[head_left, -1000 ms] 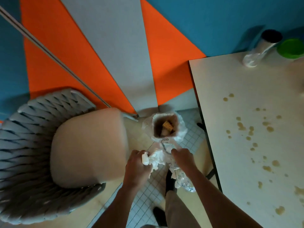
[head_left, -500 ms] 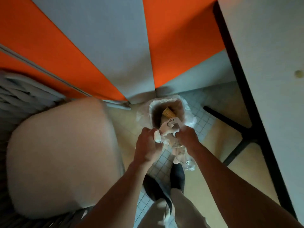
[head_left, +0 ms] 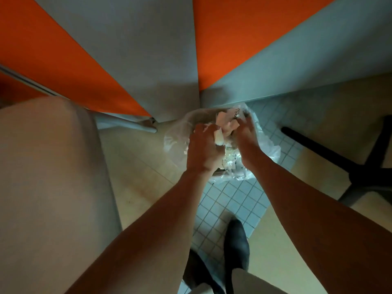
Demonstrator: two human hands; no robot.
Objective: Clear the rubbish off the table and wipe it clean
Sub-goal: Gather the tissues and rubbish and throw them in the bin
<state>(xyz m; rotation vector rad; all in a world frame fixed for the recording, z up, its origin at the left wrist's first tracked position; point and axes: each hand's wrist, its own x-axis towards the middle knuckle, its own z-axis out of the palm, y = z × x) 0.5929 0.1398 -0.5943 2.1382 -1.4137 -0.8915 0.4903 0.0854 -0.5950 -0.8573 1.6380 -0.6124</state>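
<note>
A small bin lined with a clear plastic bag [head_left: 177, 132] stands on the floor against the wall. Both my hands are over its mouth. My left hand [head_left: 204, 149] and my right hand [head_left: 247, 137] together grip a bundle of crumpled white paper and clear wrapper rubbish [head_left: 226, 126], pressed into the top of the bin. A piece of clear wrapper [head_left: 238, 169] hangs below my hands. The table top is out of view.
A beige chair seat [head_left: 53, 187] fills the left. The black table base [head_left: 360, 166] spreads across the floor at right. The orange and grey wall [head_left: 148, 49] is just behind the bin. My dark shoes [head_left: 235, 251] stand on pale blue floor tiles.
My view dropped and moved closer to the bin, so the stained table top left the picture. Both hands moved forward with the rubbish from in front of the bin to its mouth.
</note>
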